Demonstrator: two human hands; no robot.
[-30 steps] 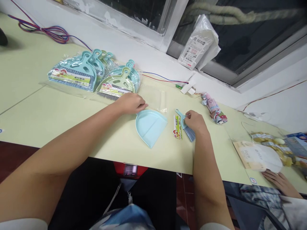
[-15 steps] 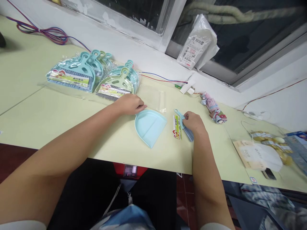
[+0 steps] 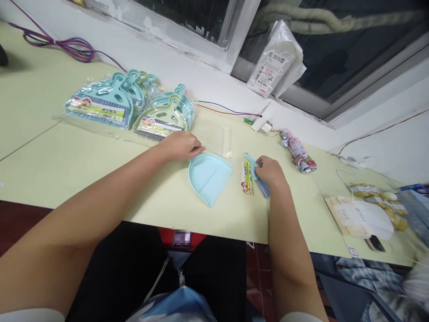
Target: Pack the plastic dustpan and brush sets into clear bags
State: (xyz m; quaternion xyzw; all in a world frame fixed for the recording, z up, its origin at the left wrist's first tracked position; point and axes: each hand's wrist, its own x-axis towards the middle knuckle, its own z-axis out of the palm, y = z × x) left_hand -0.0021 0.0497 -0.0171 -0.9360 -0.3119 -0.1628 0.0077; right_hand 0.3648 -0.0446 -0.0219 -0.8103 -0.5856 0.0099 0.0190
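A light blue dustpan [image 3: 210,178] lies on the pale yellow table [image 3: 161,197], its wide edge facing right. My left hand [image 3: 183,146] is closed round its handle, which the fingers hide. To the right of it, my right hand [image 3: 269,170] grips a small blue hand brush [image 3: 263,187] with grey-blue bristles; the looped end of its handle sticks out past the fingers. Beside the brush, a printed card label [image 3: 247,179] lies on the table. Behind the dustpan rests a clear plastic bag [image 3: 214,136], flat on the tabletop.
Wrapped dustpan sets [image 3: 100,105] stand at the back left, with a green set [image 3: 164,120] nearer. A coiled cable [image 3: 75,49] lies by the wall. Further right are a folded umbrella [image 3: 297,151], a face tissue pack [image 3: 348,217] and a phone [image 3: 375,243].
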